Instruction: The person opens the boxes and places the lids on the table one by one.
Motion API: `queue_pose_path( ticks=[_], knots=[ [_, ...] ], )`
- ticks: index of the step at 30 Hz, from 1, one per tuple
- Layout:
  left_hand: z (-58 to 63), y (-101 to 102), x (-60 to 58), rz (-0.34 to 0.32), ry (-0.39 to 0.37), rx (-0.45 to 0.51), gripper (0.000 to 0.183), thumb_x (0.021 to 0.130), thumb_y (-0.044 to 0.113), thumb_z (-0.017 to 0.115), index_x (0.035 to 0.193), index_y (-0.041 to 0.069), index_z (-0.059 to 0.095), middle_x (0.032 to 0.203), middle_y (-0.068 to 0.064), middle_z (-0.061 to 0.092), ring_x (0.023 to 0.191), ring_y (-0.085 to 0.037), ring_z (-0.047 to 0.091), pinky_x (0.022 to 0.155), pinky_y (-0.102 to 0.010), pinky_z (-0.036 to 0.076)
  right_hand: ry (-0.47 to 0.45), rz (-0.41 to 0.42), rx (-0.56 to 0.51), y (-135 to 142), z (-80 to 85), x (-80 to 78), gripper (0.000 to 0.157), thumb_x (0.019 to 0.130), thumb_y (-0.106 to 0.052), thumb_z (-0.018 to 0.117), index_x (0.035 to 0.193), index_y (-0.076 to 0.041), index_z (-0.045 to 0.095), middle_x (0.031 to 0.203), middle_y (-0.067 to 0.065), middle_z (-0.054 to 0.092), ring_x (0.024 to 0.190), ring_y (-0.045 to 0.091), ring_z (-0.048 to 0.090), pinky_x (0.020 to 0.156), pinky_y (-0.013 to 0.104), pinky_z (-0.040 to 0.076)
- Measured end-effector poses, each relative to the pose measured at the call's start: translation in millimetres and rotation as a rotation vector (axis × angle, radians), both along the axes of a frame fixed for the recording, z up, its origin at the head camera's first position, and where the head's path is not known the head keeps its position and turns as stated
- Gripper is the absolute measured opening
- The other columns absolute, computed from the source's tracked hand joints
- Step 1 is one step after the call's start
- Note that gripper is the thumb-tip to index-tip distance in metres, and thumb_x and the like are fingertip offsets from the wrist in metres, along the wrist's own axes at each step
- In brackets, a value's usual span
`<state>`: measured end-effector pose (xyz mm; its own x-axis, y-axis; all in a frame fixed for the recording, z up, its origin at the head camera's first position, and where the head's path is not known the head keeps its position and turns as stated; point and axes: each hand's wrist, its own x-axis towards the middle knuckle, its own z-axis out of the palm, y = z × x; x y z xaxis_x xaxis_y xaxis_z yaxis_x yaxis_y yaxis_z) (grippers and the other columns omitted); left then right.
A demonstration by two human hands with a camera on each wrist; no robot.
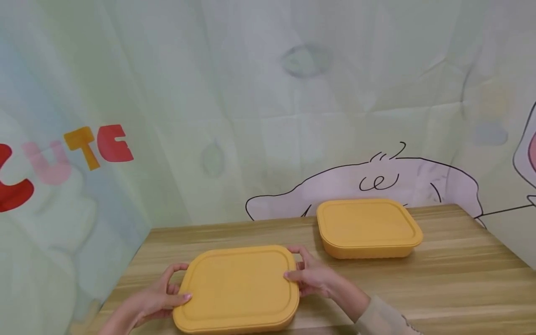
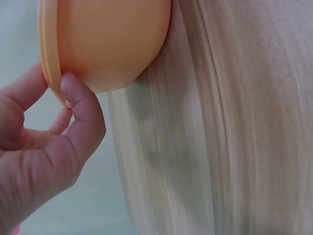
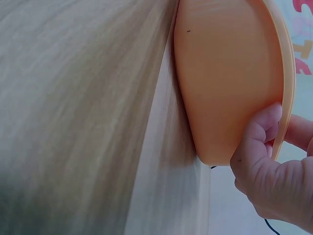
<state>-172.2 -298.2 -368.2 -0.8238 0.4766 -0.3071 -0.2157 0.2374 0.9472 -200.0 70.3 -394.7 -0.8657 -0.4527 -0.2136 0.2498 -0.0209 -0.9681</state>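
A yellow-orange lidded box (image 1: pixel 240 286) with rounded corners is at the front of the table in the head view. My left hand (image 1: pixel 161 295) grips its left rim, thumb on the lid and fingers below the edge. On the opposite side my right hand (image 1: pixel 311 274) pinches the right rim the same way. In the left wrist view, curled fingers of the left hand (image 2: pixel 54 142) hook under the rim of the box (image 2: pixel 110 41). The right wrist view has the right hand (image 3: pixel 274 161) pinching the rim beside the box wall (image 3: pixel 230 83).
A second yellow-orange lidded box (image 1: pixel 368 225) stands farther back on the right of the wood-grain table (image 1: pixel 402 288). Behind the table hangs a pale printed curtain (image 1: pixel 234 116) with cartoon drawings and coloured letters. The table's left edge slants beside my left hand.
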Motion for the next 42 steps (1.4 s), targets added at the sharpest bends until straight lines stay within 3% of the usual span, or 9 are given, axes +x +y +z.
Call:
queue_pose_path(
  ticks=[12, 25, 32, 37, 42],
  knots=[
    [-3.9, -2, 5.2, -0.011, -0.014, 0.028, 0.086, 0.09, 0.011, 0.062, 0.137, 0.002, -0.009, 0.085, -0.006, 0.057, 0.079, -0.021, 0.064, 0.069, -0.033, 0.054, -0.009, 0.007, 0.003, 0, -0.9, 4.6, 0.065, 0.086, -0.001, 0.062, 0.137, -0.013, 0.025, 0.097, 0.013, 0.054, 0.065, 0.017, 0.06, 0.052, 0.024, 0.049],
    [0.1, -2, 10.4, -0.036, -0.041, 0.008, 0.088, 0.09, 0.015, 0.063, 0.136, 0.002, -0.011, 0.081, -0.007, 0.054, 0.074, -0.018, 0.063, 0.064, -0.028, 0.053, 0.006, 0.009, 0.016, -1, -0.4, 12.7, 0.064, 0.085, -0.001, 0.062, 0.136, -0.014, 0.025, 0.097, 0.013, 0.054, 0.064, 0.017, 0.06, 0.051, 0.023, 0.048],
    [-1.1, -4, 12.4, -0.075, -0.022, 0.042, 0.084, 0.092, 0.014, 0.061, 0.134, 0.0, -0.01, 0.079, -0.005, 0.054, 0.074, -0.018, 0.062, 0.065, -0.027, 0.052, 0.006, 0.002, 0.013, -2, -1.4, 15.1, 0.063, 0.085, 0.0, 0.062, 0.135, -0.014, 0.026, 0.096, 0.012, 0.055, 0.063, 0.017, 0.06, 0.05, 0.023, 0.048],
    [-1.2, -8, 15.5, -0.094, -0.075, 0.096, 0.077, 0.094, 0.012, 0.057, 0.132, 0.002, -0.009, 0.077, -0.003, 0.05, 0.072, -0.016, 0.06, 0.065, -0.026, 0.051, 0.011, 0.009, 0.004, -3, -0.4, 18.2, 0.063, 0.084, 0.001, 0.062, 0.133, -0.012, 0.025, 0.094, 0.012, 0.054, 0.062, 0.016, 0.059, 0.05, 0.023, 0.048],
    [0.0, -8, 17.4, -0.082, -0.06, 0.033, 0.077, 0.094, 0.015, 0.057, 0.133, 0.001, -0.007, 0.076, -0.003, 0.05, 0.068, -0.014, 0.057, 0.062, -0.025, 0.049, 0.008, 0.008, -0.002, -3, -1.5, 21.9, 0.064, 0.085, 0.001, 0.061, 0.135, -0.012, 0.024, 0.095, 0.013, 0.054, 0.063, 0.017, 0.06, 0.051, 0.023, 0.048]
  ],
)
